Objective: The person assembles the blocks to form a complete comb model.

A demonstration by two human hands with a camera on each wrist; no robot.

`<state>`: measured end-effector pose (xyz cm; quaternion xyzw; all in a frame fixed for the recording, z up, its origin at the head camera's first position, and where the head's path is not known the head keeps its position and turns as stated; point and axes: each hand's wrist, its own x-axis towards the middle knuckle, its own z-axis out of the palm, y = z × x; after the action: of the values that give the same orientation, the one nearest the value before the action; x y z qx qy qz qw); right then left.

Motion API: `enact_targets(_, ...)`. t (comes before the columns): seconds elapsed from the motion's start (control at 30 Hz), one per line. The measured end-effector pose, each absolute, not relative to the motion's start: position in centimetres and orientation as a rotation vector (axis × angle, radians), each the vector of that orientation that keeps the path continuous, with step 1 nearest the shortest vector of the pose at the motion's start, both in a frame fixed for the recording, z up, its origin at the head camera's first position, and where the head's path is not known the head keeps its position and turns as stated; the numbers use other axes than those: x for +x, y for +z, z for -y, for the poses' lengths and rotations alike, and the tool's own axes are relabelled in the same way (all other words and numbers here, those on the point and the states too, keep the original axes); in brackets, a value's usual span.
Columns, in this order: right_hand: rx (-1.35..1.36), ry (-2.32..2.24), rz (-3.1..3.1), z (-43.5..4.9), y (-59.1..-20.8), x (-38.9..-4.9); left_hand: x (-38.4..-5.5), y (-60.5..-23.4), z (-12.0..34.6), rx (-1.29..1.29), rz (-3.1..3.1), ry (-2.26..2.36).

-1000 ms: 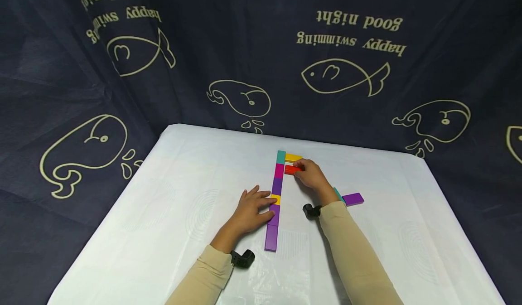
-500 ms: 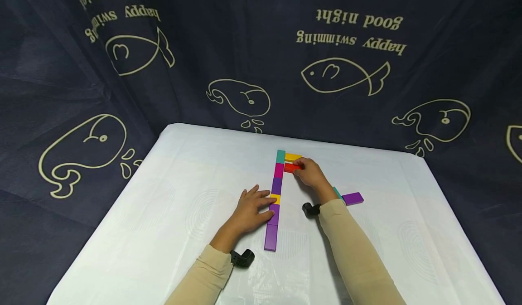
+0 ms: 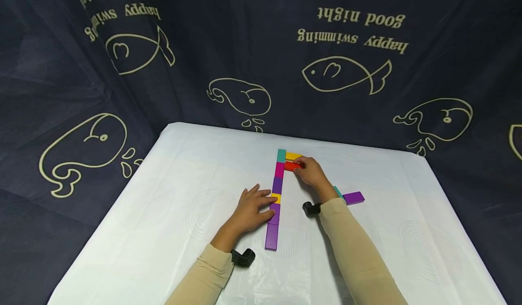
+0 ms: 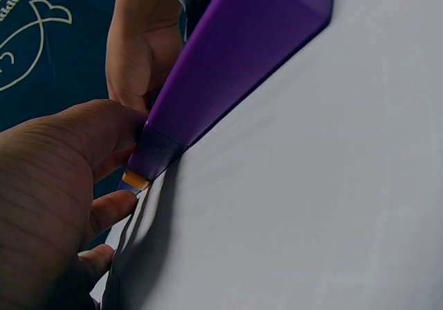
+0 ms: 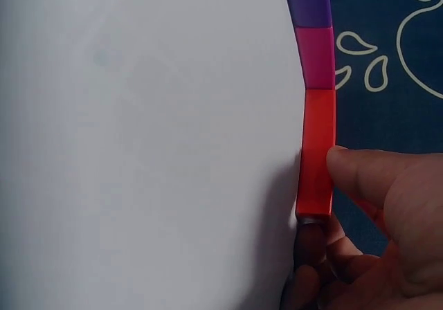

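Observation:
A straight row of flat blocks runs up the table in the head view: two purple blocks (image 3: 271, 237) nearest, then a small yellow block (image 3: 276, 198), a dark purple block (image 3: 277, 185), a magenta block (image 3: 279, 169) and a teal block (image 3: 281, 155). My left hand (image 3: 249, 210) rests its loosely spread fingers against the row's left side, by the small yellow block. Between thumb and fingers, my right hand (image 3: 311, 171) pinches a red block (image 5: 317, 151), its end right at the magenta block. A longer yellow block (image 3: 293, 156) extends right from the teal one, just beyond the red block.
Right of the row lie another purple block (image 3: 354, 198) and a teal piece (image 3: 339, 191), partly hidden by the right forearm. The white table (image 3: 163, 232) ends at a dark printed curtain (image 3: 253, 33) behind.
The red block, in my right hand, has slid slightly away from me, narrowing the gap to the longer yellow block. My left hand stays in place.

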<state>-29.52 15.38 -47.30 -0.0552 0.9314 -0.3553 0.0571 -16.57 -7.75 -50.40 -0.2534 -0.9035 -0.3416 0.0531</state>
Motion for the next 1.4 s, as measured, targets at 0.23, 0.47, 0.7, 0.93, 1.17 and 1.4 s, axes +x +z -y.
enact_targets(0.23,-0.165,-1.096,-2.829,-15.36,-47.41,-29.48,-16.57,-50.34,7.72,-0.761,2.759,-1.026)
enact_targets(0.47,-0.144,-1.124,-2.822,-15.35,-47.67,-29.54,-16.54,-50.39,7.73,-0.764,2.768,-1.007)
enact_targets(0.7,-0.186,-1.128,-2.837,-15.41,-47.92,-29.65,-16.53,-50.42,7.72,-0.759,2.77,-1.012)
enact_targets(0.93,-0.152,-1.14,-2.833,-15.62,-47.88,-29.61,-16.49,-50.24,7.74,-0.763,2.765,-1.025)
enact_targets(1.17,-0.127,-1.158,-2.823,-15.81,-47.9,-29.62,-16.46,-50.17,7.78,-0.768,2.774,-1.017)
enact_targets(1.4,-0.139,-1.175,-2.814,-15.9,-47.93,-29.55,-16.49,-50.08,7.84,-0.783,2.757,-1.02)
